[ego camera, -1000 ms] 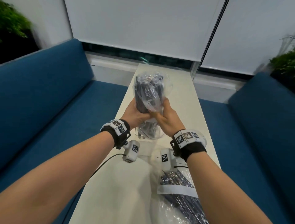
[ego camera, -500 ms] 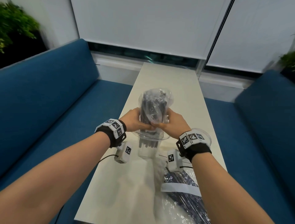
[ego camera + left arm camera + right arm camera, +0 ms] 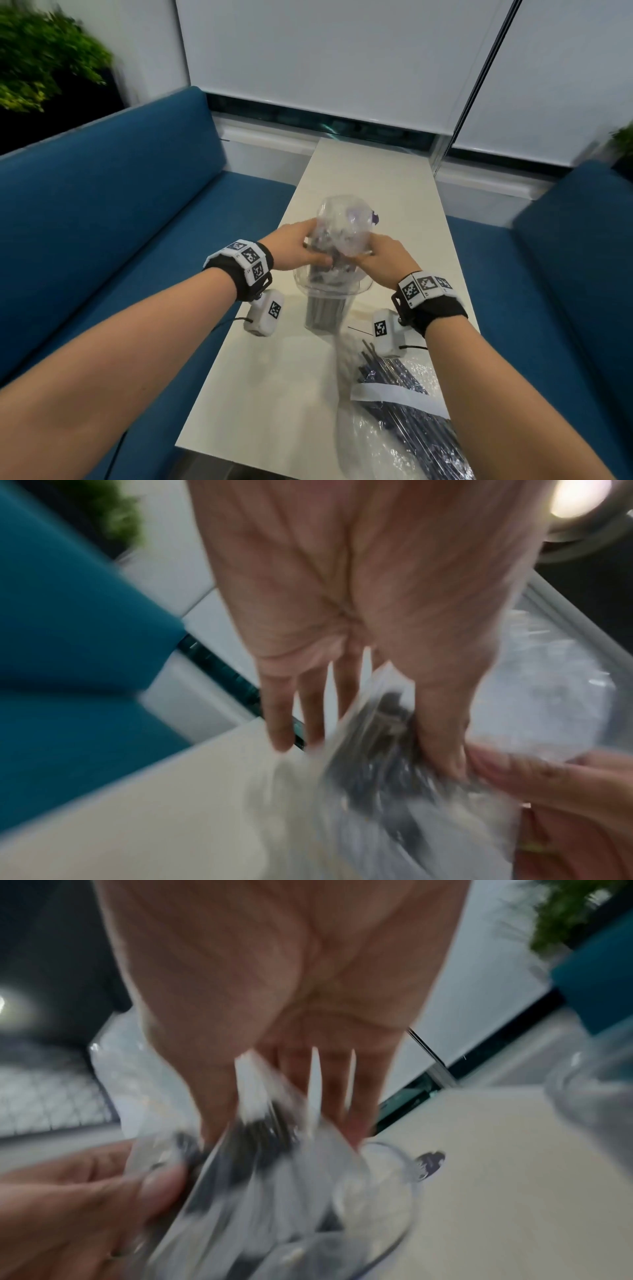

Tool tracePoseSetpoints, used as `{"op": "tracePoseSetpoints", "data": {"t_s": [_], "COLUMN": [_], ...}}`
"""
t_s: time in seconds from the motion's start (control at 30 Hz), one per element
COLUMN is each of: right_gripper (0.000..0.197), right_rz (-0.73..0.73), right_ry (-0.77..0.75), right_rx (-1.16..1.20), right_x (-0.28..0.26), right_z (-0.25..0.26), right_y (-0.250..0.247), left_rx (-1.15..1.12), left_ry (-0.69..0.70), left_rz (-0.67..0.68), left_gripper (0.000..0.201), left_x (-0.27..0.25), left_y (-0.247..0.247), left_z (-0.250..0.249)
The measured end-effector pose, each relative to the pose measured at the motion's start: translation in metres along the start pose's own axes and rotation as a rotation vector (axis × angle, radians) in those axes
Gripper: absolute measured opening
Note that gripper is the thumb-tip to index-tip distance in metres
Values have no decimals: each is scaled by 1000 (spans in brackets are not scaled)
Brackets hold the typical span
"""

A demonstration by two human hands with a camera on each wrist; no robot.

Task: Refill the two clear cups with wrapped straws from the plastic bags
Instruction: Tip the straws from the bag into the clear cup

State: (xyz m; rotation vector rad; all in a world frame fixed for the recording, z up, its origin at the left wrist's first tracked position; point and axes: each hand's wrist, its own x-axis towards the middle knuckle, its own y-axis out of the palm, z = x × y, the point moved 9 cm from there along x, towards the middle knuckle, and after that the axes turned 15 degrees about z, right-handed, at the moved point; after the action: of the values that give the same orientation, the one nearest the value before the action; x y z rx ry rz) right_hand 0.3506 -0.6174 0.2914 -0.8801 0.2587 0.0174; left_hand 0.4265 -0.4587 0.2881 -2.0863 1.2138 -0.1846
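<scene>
A clear cup (image 3: 331, 297) stands mid-table with dark wrapped straws (image 3: 324, 313) upright inside it. A crumpled clear plastic bag (image 3: 342, 222) rises out of the cup. My left hand (image 3: 313, 243) grips the bag from the left, and my right hand (image 3: 368, 251) grips it from the right, just above the rim. The blurred left wrist view shows my left hand (image 3: 359, 723) pinching the bag (image 3: 373, 753). In the right wrist view my right hand (image 3: 291, 1110) holds plastic and straws (image 3: 257, 1137) over the cup rim (image 3: 377, 1191). A second clear cup (image 3: 589, 1091) stands to the right.
A second plastic bag of dark straws (image 3: 404, 411) lies on the table's near right corner. The narrow cream table (image 3: 376, 178) runs away from me between two blue benches (image 3: 120, 222). A small dark scrap (image 3: 431, 1158) lies beyond the cup.
Both hands came down with the bag onto the cup. The straws slid from the raised bag into the cup, and the bag above now looks mostly empty.
</scene>
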Motion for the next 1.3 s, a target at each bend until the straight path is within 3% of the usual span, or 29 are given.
{"op": "tracePoseSetpoints", "data": {"t_s": [0.07,0.13,0.2,0.4,0.53,0.67,0.7,0.77,0.87,0.93,1.0,1.07,1.17,1.23,1.3], "right_gripper": [48,71,82,32,23,16,15,11,18,17,17,17,18,16,12], "right_rz": [-18,-145,-171,11,-179,2,-2,-130,-439,-517,-392,-380,-635,-768,-825], "right_ry": [-40,-149,-188,-93,-122,-40,-34,-73,-182,-218,-161,-163,-286,-404,-555], "right_rx": [34,217,355,30,7,-166,-177,-139,-51,-19,-90,-97,48,100,77], "right_x": [-6,-21,-29,-23,-31,-21,-22,-31,-60,-71,-66,-70,-103,-125,-149], "right_z": [5,15,19,20,32,26,27,37,57,64,64,65,78,90,103], "right_y": [-2,-21,-29,-15,-39,-4,-4,-22,-59,-68,-59,-61,-88,-97,-91], "left_rx": [26,-124,-214,-67,-98,161,173,125,66,38,125,149,31,17,-9], "left_ry": [1,58,105,68,30,-120,-114,-67,60,116,96,121,277,345,315], "left_rz": [-39,-188,-230,-111,-217,-70,-91,-243,-491,-496,-427,-472,-620,-599,-578], "left_gripper": [72,76,68,39,43,42,38,32,36,35,31,30,31,34,32], "left_x": [-4,-13,-17,-22,-26,-21,-22,-30,-53,-59,-58,-65,-89,-103,-121], "left_y": [-2,-21,-30,-24,-33,-9,-10,-26,-54,-58,-53,-55,-64,-60,-55], "left_z": [-4,-10,-11,-22,-25,-18,-20,-28,-53,-65,-71,-76,-89,-97,-92]}}
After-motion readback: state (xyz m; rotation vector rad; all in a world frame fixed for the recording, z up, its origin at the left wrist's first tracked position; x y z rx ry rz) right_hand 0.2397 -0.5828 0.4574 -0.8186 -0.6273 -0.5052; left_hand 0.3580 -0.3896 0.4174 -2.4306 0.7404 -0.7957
